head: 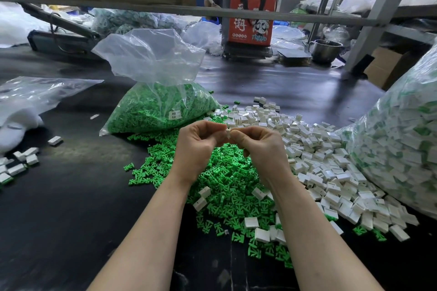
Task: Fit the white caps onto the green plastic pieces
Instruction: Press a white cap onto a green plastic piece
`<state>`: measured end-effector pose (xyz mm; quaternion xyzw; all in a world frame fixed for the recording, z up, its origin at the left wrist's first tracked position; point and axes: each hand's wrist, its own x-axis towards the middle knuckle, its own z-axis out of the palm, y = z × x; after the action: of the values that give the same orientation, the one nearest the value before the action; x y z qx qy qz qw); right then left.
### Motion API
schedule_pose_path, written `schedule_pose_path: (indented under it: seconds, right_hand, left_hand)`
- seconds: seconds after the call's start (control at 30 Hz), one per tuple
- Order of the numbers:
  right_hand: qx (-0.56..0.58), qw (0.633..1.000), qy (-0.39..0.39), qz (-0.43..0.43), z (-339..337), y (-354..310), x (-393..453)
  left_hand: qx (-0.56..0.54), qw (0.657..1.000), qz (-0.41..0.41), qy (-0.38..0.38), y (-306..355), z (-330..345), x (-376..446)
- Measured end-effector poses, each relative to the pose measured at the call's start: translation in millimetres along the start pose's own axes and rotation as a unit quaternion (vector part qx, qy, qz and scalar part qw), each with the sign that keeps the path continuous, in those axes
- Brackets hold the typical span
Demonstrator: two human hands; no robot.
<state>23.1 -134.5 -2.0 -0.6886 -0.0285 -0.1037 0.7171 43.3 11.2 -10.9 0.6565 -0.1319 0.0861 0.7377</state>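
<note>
My left hand point(197, 146) and my right hand point(256, 149) meet above the table, fingertips pinched together on one small white cap point(228, 133). Whether a green piece is inside the cap is hidden by my fingers. Below my hands spreads a loose heap of green plastic pieces point(227, 179). To the right lies a wide heap of white caps point(326, 163). A few white caps point(203, 197) lie mixed among the green pieces.
An open clear bag of green pieces point(160, 106) stands behind my hands. A large bag of assembled white-and-green parts point(402, 144) fills the right side. Several finished parts point(19, 165) lie at the left on the black table point(71, 208). A person sits across behind an orange bag point(250, 12).
</note>
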Motion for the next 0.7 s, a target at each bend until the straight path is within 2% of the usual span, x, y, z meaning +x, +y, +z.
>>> schedule_pose_path:
  seconds: [0.2,0.3,0.47,0.7]
  right_hand:
    - [-0.018,0.999,0.026,-0.012,0.2,1.3,1.8]
    - [-0.008,0.999,0.032,0.02,0.4,1.0,2.9]
    - [0.1,0.987,0.003,0.123,2.5,-0.5,4.3]
    - [0.227,0.958,-0.021,0.172,8.5,0.8,6.0]
  left_hand:
    - [-0.014,0.999,-0.031,0.019,-1.8,1.4,1.4]
    - [-0.028,0.998,-0.046,0.037,-2.9,1.1,2.0]
    - [-0.016,0.998,-0.041,0.036,-1.4,4.0,2.2]
    - [-0.064,0.997,-0.035,0.033,-2.0,9.1,0.5]
